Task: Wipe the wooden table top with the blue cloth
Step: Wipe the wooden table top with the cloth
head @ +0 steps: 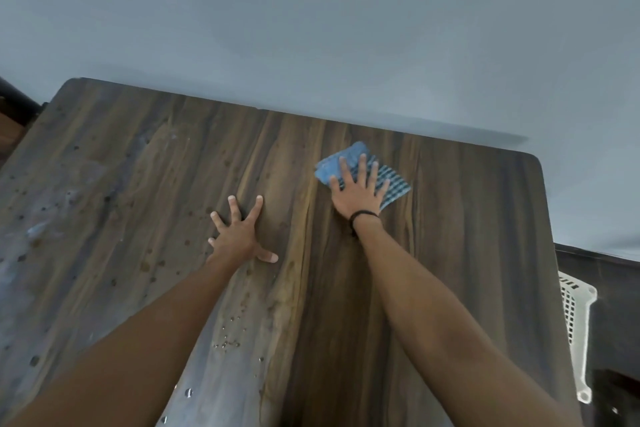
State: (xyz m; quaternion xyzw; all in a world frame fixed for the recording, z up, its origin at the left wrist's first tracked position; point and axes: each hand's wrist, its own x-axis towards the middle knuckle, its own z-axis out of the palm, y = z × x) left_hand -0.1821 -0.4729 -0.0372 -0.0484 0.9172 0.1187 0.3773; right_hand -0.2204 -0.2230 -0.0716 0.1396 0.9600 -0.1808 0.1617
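Note:
The wooden table top [467,253] fills most of the view, dark brown with streaked grain. A folded blue cloth [332,166] with a checked part lies on it toward the far right. My right hand [358,189] presses flat on the cloth with straight, spread fingers; a dark band circles the wrist. My left hand [239,230] rests flat on the bare wood to the left of the cloth, fingers spread wide. Water drops and pale smears [45,229] cover the left part of the table.
A grey wall [311,28] runs directly behind the table's far edge. A white plastic basket [575,329] stands past the right edge, on a dark floor. Dark furniture [14,97] shows at the far left corner.

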